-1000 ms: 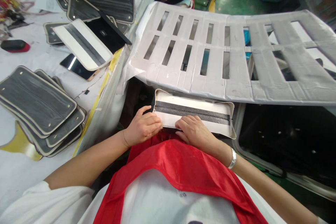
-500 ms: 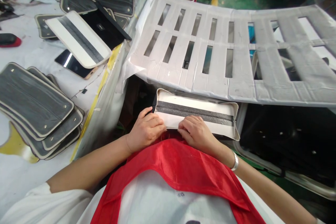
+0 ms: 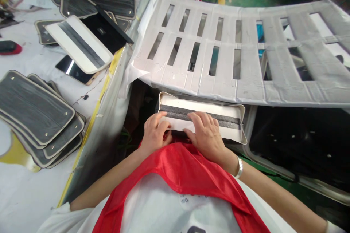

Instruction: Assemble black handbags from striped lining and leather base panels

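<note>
In front of my red apron lies a white bag piece (image 3: 231, 134) with a dark grey strip along its middle and turned-up corners. My left hand (image 3: 155, 130) has its curled fingers and thumb on the near edge at the left end. My right hand (image 3: 207, 131) grips the same edge near the middle, its fingers bent over onto the dark strip and its thumb close to the edge. The underside of the piece and part of the left fingertips are hidden.
Left, a table holds stacked grey panels (image 3: 38, 105), a similar white piece (image 3: 82, 49) partly over a phone (image 3: 73, 69), and a black-and-red object (image 3: 9, 47). Ahead is a grey slotted board (image 3: 180, 69). At right is a dark surface with a metal rim (image 3: 295, 138).
My right fingers have reached farther over the piece onto the dark strip. My left hand has shifted and bent its fingers at the near edge. The view has moved slightly.
</note>
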`<state>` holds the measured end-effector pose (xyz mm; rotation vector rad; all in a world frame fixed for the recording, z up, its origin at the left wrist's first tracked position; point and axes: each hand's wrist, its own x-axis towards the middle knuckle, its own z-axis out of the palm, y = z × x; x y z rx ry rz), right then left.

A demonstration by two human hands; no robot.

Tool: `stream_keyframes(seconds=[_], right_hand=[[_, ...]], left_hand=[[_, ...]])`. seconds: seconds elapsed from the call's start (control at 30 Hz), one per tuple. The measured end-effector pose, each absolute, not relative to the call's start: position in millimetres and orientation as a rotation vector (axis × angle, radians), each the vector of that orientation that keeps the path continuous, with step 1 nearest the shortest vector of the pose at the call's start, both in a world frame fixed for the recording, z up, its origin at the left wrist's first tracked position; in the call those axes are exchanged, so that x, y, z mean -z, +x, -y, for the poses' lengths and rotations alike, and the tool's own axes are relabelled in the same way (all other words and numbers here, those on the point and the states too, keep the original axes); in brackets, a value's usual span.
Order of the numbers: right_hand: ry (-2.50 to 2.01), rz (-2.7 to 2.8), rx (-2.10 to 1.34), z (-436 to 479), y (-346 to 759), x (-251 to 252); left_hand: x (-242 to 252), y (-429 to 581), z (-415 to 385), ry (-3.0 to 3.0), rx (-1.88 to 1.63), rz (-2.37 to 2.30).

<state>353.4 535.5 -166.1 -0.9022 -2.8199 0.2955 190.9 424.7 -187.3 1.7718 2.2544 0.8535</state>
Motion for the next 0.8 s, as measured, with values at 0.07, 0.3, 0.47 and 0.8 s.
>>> stream_keyframes(seconds=[0.07,0.3,0.47,0.8], right_hand=[[-0.687,2.733,-0.210,-533,369,175],[-0.259,2.914,-0.168,-516,392,199],[-0.331,2.926,-0.121,-521,404,201],[-0.487,2.915,0.030,-531,448,192]], left_hand=[[185,193,-424,1.721,-0.884,-2.234],[185,203,-425,1.539,-1.045,-2.225],[186,208,-424,1.425,-1.087,-2.267],[193,201,-422,0.999,-1.251,-2.089]])
